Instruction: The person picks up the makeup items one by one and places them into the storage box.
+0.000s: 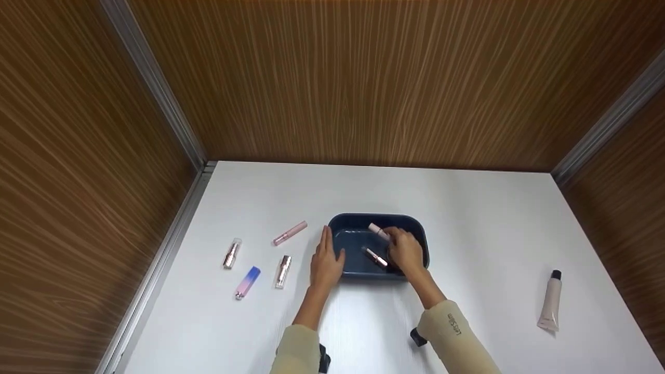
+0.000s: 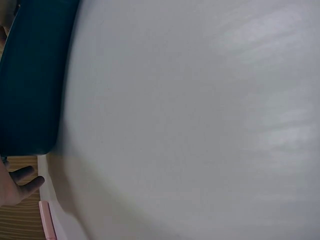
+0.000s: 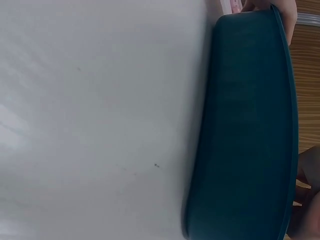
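Note:
A dark blue rectangular bin [image 1: 358, 274] stands on the white table. My left hand [image 1: 326, 266] lies along its left rim with the fingers stretched out and the thumb over the inside. My right hand [image 1: 407, 252] reaches into the bin's right half and pinches a pale pink lipstick-like tube [image 1: 377, 230] by one end. Below that tube, a lipstick with a dark and rose-gold body [image 1: 376, 257] lies on the bin floor. The right wrist view shows the bin's outer wall [image 3: 245, 120], with part of the right hand [image 3: 307, 200] beyond the rim.
Left of the bin lie a pink lip gloss tube [image 1: 290, 233], a clear-capped rose-gold lipstick [image 1: 232, 253], a blue-to-pink lipstick [image 1: 248, 283] and another rose-gold lipstick [image 1: 283, 271]. A black-capped squeeze tube [image 1: 552, 301] lies at far right. Wood-grain panels [image 1: 343, 83] enclose the table.

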`<action>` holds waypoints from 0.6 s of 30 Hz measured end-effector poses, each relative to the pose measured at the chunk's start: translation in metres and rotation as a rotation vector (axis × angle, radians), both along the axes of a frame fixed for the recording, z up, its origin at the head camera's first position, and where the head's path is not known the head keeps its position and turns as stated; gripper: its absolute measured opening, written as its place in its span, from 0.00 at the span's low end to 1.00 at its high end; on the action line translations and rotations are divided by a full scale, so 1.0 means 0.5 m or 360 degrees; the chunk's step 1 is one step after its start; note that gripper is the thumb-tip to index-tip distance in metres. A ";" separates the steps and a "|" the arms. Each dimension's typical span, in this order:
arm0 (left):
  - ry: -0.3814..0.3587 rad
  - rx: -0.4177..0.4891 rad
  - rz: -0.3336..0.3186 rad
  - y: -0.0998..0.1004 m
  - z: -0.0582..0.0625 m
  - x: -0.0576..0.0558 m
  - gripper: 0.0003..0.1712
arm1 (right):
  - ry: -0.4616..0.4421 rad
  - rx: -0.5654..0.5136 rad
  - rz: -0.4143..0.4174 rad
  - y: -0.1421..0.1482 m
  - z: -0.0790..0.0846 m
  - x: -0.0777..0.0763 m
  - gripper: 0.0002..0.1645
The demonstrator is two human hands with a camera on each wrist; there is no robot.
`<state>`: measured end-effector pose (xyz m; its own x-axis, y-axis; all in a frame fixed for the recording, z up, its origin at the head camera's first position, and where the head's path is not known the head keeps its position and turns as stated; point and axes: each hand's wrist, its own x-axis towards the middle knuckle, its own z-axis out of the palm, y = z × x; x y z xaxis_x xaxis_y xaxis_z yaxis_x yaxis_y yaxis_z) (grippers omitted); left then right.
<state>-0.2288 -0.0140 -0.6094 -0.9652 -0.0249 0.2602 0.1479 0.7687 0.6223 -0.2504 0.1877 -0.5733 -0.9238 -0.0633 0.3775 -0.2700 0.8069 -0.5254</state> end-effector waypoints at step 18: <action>0.0005 0.0025 -0.0004 -0.001 -0.001 0.002 0.39 | 0.0029 0.0029 0.0018 -0.005 -0.020 -0.012 0.10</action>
<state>-0.2276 -0.0145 -0.6102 -0.9644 -0.0266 0.2630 0.1518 0.7586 0.6336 -0.2563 0.1852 -0.5832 -0.9160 -0.0807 0.3931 -0.2886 0.8131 -0.5055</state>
